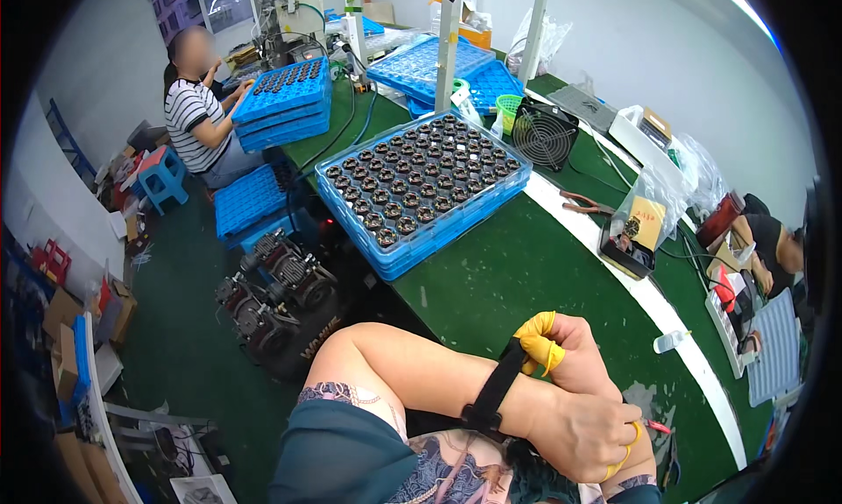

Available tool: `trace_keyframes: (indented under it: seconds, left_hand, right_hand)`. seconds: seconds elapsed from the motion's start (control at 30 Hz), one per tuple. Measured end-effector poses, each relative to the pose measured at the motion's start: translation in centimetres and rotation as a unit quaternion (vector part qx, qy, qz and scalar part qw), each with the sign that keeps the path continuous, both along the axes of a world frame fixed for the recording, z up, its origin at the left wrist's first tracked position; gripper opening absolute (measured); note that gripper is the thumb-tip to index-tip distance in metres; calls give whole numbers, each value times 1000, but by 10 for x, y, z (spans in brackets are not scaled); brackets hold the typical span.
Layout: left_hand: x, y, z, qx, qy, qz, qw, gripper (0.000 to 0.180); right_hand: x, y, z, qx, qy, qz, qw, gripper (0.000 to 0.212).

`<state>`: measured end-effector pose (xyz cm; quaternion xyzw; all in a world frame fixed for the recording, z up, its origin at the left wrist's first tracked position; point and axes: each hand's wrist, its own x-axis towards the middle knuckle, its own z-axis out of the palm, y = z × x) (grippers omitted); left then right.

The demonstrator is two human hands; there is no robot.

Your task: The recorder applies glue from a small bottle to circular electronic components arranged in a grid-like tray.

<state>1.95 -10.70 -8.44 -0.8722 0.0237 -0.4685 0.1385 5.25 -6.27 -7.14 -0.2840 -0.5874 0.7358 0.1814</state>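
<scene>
A black wrist strap wraps my left forearm just above the wrist. My right hand, with yellow finger cots on its fingertips, pinches the strap's upper end. The left forearm crosses over the right one. My left hand is closed, its knuckles up, against the right forearm; yellow bands show at its fingers. Whatever lies under those curled fingers is hidden. Beyond the hands, a stack of blue and clear trays on the green table holds rows of round dark parts with copper tones.
A black fan, red-handled pliers and a black box stand along the table's right side. Left of the table is a compressor-like machine. One person sits by stacked blue trays; another is far right.
</scene>
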Motion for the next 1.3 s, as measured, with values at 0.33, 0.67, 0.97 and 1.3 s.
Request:
trace_keyframes:
  seconds: [0.33,0.67,0.97,1.3]
  left_hand:
    - [-14,-11,33,49,-1,15,999,14]
    - [-19,-6,29,-55,-2,-15,998,10]
    - [-15,-3,14,-89,-19,41,995,13]
    - [-75,21,40,-612,-317,-141,711,17]
  right_hand:
    - [1,14,-14,-104,98,-97,985,10]
    - [-4,22,29,352,102,240,899,19]
    - [-15,19,17,177,141,318,921,17]
    - [2,6,-27,165,-81,314,931,12]
